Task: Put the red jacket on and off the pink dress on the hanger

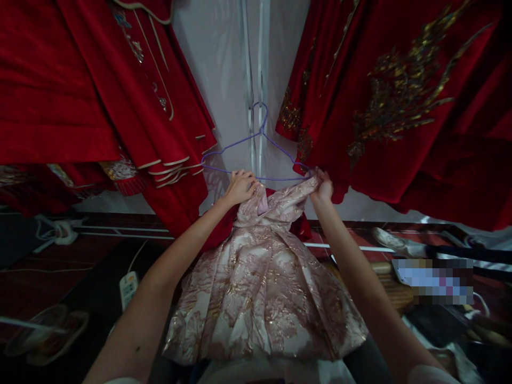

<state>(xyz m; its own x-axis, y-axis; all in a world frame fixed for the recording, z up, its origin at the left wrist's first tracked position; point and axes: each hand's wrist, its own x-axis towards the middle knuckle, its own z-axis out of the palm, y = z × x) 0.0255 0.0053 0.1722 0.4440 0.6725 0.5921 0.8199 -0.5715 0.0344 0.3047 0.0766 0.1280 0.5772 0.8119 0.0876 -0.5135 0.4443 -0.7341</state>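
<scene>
A pale pink and gold brocade dress hangs down in front of me from a purple wire hanger. My left hand is closed on the dress's left shoulder, right at the hanger's bottom bar. My right hand is closed on the dress's right shoulder at the hanger's right end. The hanger's hook sits against white straps running down the white wall.
Red velvet garments hang on both sides: one with cream trim at left, one with gold embroidery at right. Below are a white power strip, cables, a metal rail and clutter on the floor at right.
</scene>
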